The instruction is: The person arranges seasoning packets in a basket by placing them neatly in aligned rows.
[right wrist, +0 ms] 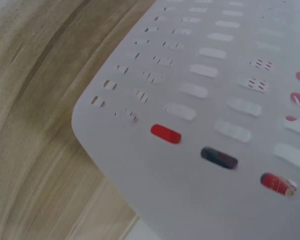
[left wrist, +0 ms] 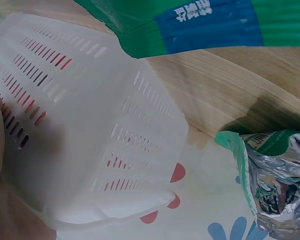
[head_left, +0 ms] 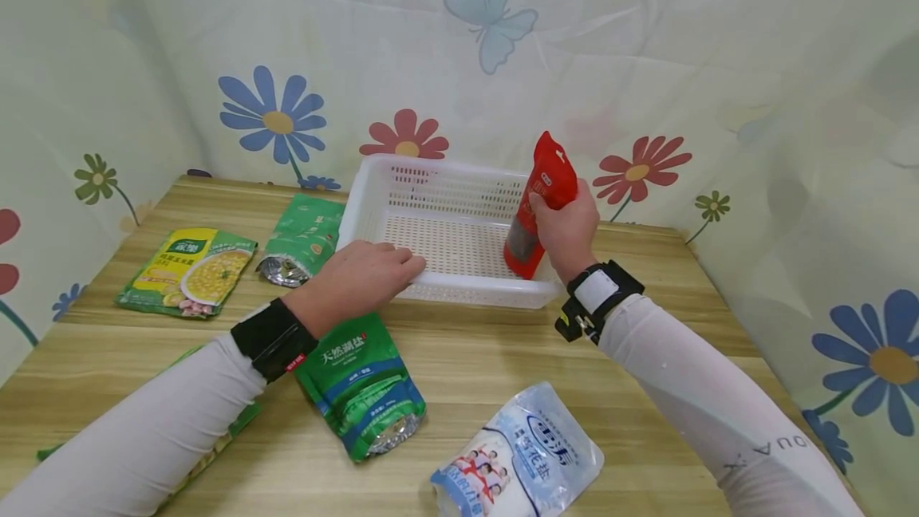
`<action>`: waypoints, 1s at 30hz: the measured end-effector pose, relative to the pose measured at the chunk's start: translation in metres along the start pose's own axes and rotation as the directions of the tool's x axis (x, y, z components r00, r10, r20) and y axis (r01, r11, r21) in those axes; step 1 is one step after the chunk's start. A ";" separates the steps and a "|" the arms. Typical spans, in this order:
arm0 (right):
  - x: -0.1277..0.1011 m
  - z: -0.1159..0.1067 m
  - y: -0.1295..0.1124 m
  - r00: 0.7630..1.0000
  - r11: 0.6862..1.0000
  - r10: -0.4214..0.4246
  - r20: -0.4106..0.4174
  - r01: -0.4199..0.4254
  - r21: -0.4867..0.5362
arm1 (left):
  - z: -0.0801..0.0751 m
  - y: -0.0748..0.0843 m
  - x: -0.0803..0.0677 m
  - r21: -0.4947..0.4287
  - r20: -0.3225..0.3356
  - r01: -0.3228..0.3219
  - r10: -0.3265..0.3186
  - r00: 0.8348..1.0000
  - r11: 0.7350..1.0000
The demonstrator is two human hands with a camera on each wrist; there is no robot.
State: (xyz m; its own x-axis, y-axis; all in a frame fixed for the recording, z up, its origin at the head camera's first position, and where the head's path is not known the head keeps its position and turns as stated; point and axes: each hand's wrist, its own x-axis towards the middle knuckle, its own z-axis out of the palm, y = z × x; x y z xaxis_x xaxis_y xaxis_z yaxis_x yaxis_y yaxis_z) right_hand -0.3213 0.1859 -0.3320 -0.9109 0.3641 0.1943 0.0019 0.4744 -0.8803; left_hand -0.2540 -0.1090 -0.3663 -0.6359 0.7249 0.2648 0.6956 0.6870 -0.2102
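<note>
A white plastic basket (head_left: 445, 286) with slotted walls stands on the table, and its slotted side fills much of both wrist views. My left hand (head_left: 369, 274) grips its near left rim, fingers bent over the edge. At the basket's right end my right hand (head_left: 569, 226) holds a red pouch (head_left: 531, 222) upright, the thumb across its front. The pouch's lower end is inside the basket; whether it touches the bottom I cannot tell. Below my left wrist lies a green salt pouch (head_left: 369, 389), which also crosses the top of the left wrist view.
Left of the basket lie a green pouch with a silver base (head_left: 301, 234) and a yellow-green soup packet (head_left: 188, 274). A white and blue salt pouch (head_left: 520, 453) lies at the front. Another packet (head_left: 208, 457) is partly hidden under my left forearm. Flowered cloth (head_left: 359, 38) hangs behind the table.
</note>
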 end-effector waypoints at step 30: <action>-0.008 0.003 -0.003 0.999 0.999 -0.021 -0.026 0.020 -0.047 | -0.002 0.001 0.000 -0.019 -0.011 0.001 -0.001 1.000 1.000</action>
State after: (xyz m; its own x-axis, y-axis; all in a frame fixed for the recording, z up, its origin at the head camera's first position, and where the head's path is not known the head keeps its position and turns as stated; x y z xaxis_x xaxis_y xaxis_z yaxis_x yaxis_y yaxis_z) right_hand -0.3151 0.1790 -0.3324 -0.8996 0.3748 0.2240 0.0032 0.5187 -0.8550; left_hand -0.2524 -0.1085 -0.3643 -0.6334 0.7233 0.2750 0.7009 0.6868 -0.1922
